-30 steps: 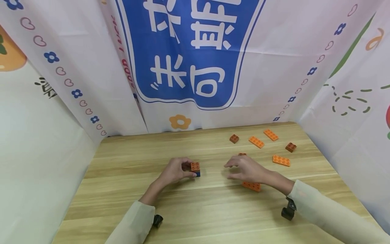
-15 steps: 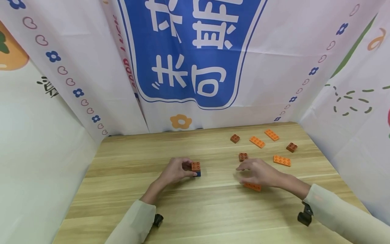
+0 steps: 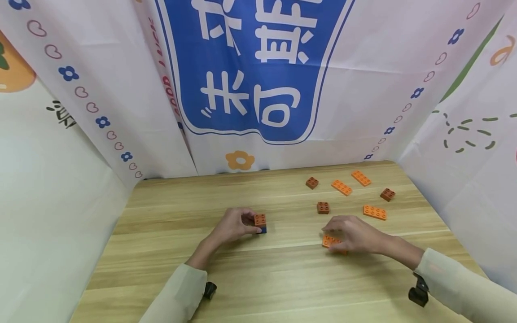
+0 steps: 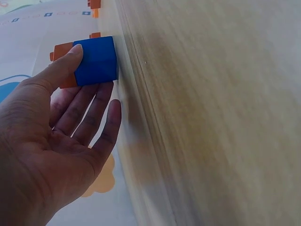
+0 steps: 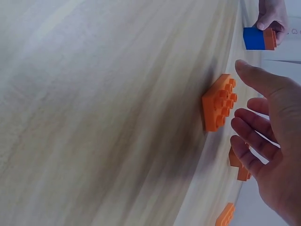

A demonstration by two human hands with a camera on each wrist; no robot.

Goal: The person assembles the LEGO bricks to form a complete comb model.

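My left hand (image 3: 233, 226) pinches a two-block stack between thumb and fingers, low at the table. Its lower part is a blue block (image 4: 96, 61); on top sits a brown-orange block (image 3: 260, 219) with studs. Over on the right, my right hand (image 3: 352, 234) hovers just above a flat orange brick (image 3: 329, 241) with two rows of studs. In the right wrist view a gap shows between the loosely bent fingers and that orange brick (image 5: 217, 104), and the hand holds nothing. Thumb and fingers partly cover the brick in the head view.
Behind the right hand lie a brown block (image 3: 323, 207), another brown block (image 3: 312, 182) and a third brown block (image 3: 387, 194). Flat orange bricks (image 3: 374, 212) lie among them. A printed cloth (image 3: 258, 157) closes off the wooden table (image 3: 181, 197) at the back.
My right hand has moved right and slightly toward me, from beside the flat orange brick to above it. The left hand keeps its hold on the stack, nearly still.
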